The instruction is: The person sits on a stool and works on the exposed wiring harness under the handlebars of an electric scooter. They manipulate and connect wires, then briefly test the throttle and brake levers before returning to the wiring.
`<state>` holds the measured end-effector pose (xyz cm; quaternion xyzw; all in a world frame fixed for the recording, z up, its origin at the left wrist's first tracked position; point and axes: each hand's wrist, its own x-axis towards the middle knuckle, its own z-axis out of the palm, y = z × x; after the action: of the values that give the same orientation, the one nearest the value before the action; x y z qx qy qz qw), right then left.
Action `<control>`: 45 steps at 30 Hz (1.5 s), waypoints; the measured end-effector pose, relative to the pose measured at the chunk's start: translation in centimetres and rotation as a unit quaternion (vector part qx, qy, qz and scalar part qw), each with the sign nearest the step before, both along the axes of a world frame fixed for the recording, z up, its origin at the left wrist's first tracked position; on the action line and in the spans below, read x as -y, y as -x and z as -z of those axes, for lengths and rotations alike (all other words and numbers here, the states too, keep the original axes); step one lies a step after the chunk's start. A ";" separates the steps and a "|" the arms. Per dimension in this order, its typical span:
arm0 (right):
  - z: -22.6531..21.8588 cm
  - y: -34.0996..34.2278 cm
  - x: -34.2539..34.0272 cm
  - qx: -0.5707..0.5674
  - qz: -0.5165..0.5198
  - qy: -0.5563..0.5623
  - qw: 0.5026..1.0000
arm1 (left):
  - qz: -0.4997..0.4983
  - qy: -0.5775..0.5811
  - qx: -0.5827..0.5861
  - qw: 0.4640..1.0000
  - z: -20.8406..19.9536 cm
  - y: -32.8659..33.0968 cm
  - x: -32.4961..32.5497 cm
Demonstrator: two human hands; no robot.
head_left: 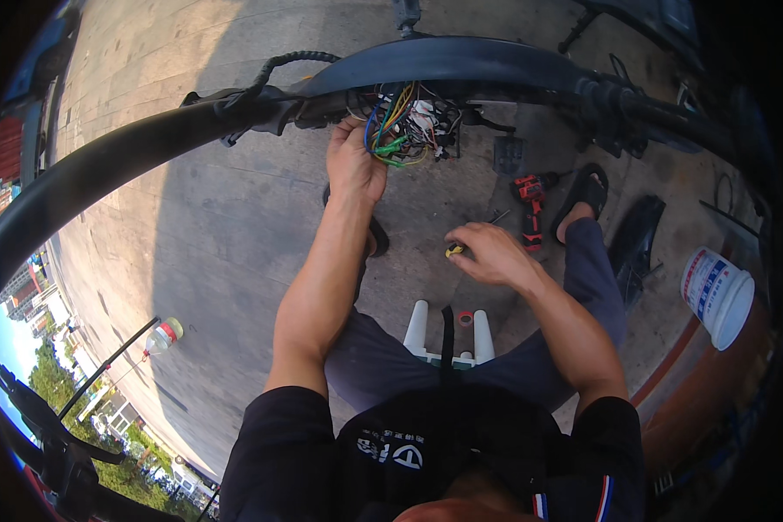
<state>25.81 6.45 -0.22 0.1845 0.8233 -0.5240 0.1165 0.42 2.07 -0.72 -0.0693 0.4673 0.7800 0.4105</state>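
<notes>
My left hand (353,159) reaches up to a tangle of coloured wires (397,117) hanging under a dark curved bar (444,63). Its fingers are bent and pressed together beside the blue and green wires; what lies between the fingertips is too small to make out. Lower and to the right, my right hand (493,253) is wrapped round a screwdriver with a yellow and black handle (455,250). A thin metal shaft sticks out past the far side of that hand. White connectors and black leads crowd the right part of the bundle.
On the paved floor (235,226) a red and black cordless drill (531,209) lies near my sandalled foot (589,193). A white bucket (718,296) stands at the right. Between my legs are a stool's white legs (416,326) and a red tape roll (466,318). A bottle (165,335) hangs left.
</notes>
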 end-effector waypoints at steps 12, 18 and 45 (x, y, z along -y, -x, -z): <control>-0.2 -0.1 -0.1 -0.006 0.002 -0.008 1.000 | 0.010 -0.010 0.002 1.000 -0.2 -0.2 -0.4; -0.3 -0.2 -0.3 -0.007 0.005 -0.013 1.000 | 0.018 0.007 -0.003 1.000 0.6 0.1 -0.2; -3.3 -9.2 -1.3 -0.122 0.205 -0.081 0.968 | 0.073 0.211 -0.132 0.966 -4.7 -5.9 14.0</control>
<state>35.04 7.73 3.13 0.2926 0.8156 -0.4869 -0.1103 6.36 -11.93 3.97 -0.0167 0.6752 0.6336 0.3774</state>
